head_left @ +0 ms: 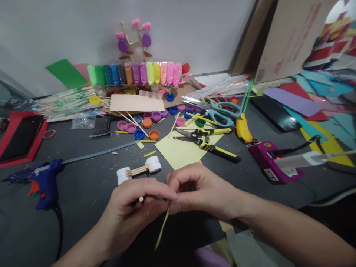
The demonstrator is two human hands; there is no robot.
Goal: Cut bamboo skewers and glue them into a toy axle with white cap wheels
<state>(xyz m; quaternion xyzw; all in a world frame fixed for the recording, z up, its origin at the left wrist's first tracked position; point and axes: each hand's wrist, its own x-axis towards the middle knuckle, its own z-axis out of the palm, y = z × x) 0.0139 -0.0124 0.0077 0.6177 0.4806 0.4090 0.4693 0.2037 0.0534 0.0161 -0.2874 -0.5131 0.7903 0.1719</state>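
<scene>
Close to the table's front, my left hand (133, 211) and my right hand (194, 189) meet with their fingertips pinched together. From between them hangs a thin yellow-green paper strip (161, 234). The pale round end of a wooden stick (141, 199) pokes out of my left hand's curled fingers; the rest of it is hidden. Just behind my left hand lies a piece made of white bottle caps (153, 164) joined by wooden sticks (138, 170). Beyond my right hand, a pale yellow paper sheet (178, 152) lies under yellow-and-black pliers (211, 148).
A blue glue gun (47, 183) with its cord is at left. Blue-handled scissors (222, 113), a yellow cutter (244, 128) and coloured bottle caps (154, 134) are scattered farther back. A purple power adapter (272, 163) and a phone (275, 113) lie at right.
</scene>
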